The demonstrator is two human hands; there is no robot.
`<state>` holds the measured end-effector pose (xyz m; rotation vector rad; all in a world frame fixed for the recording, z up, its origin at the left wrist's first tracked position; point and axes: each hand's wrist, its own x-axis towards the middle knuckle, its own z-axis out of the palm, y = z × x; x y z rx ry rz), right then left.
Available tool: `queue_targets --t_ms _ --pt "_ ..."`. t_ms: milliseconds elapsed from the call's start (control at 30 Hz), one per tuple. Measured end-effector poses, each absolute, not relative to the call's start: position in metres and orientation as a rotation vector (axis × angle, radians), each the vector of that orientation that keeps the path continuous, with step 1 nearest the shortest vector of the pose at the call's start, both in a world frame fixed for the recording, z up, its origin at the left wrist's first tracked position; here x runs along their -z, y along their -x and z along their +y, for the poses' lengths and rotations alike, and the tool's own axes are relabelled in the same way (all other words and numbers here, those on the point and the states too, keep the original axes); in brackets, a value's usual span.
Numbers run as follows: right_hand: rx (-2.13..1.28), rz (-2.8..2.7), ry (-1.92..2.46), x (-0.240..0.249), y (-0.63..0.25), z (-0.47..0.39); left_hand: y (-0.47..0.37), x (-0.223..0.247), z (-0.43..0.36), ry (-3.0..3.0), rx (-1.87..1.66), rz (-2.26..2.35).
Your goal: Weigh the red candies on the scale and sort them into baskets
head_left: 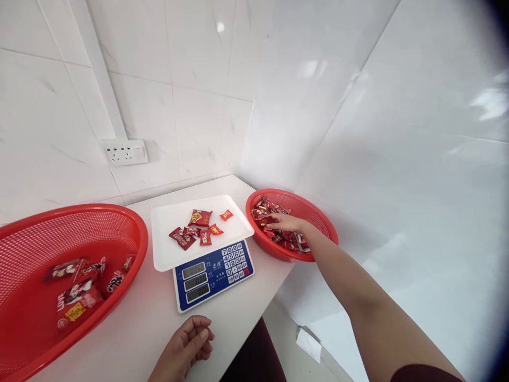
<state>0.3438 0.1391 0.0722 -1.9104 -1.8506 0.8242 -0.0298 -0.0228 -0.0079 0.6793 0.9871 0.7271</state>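
Observation:
My right hand (pixel 287 223) reaches into the red basket (pixel 318 215) on the right. Its fingers stretch out over red-wrapped snack packets (pixel 294 241), with the fingertips at a dark red packet; a firm grip on it does not show. Near the table's front edge, my left hand (pixel 189 345) is loosely curled, thumb against the fingers, with nothing visible in it. Beyond it stands a blue and white digital scale (pixel 214 276). Several red candy packets, among them a larger red packet (pixel 200 217) and a small orange-red one (pixel 226 215), lie on its white tray (pixel 170 254).
At the left stands a larger red basket (pixel 137 228) holding a few snack bags (pixel 79 297). All this rests on a white table (pixel 139 318) against tiled walls. A power socket (pixel 125 153) is on the back wall. Some white paper (pixel 309 345) lies on the floor.

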Motion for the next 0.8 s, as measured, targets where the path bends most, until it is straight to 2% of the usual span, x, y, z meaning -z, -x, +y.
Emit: queue_targets --t_ms 400,633,800 --pt "-0.437 -1.993 2.003 -0.075 -0.324 0.113 0.033 0.008 -0.025 -0.708 -0.713 0.958" --pt "-0.176 -1.734 2.053 -0.08 -0.343 0.098 0.032 0.005 -0.026 -0.738 -0.706 0.954" --pt "-0.268 -1.402 1.865 -0.092 -0.339 0.076 0.031 -0.001 -0.029 -0.77 -0.725 1.008"
